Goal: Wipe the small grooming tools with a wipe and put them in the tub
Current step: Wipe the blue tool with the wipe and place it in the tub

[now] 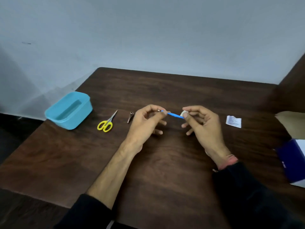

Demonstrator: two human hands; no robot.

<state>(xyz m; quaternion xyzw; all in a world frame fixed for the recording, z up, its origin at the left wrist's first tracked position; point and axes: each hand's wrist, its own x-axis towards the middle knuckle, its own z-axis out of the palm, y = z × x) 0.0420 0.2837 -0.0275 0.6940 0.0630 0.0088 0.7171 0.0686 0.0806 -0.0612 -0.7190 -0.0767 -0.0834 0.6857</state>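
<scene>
left hand (145, 119) pinching one end of thin blue tool (172, 114), held above dark wood table (165, 171), other fingers loosely curled. right hand (203, 123) pinching small white wipe (183, 113) round tool's other end. yellow-handled scissors (107, 122) and metal nail clipper (130, 116) lying on table left of hands, blue tub (69, 110) further left near table corner. torn white sachet (233, 121) off to right, well apart from hands

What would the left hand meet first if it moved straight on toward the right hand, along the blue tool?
Probably the wipe that the right hand pinches round the far end of the blue tool, which the left hand holds; nothing else shows between them.
</scene>
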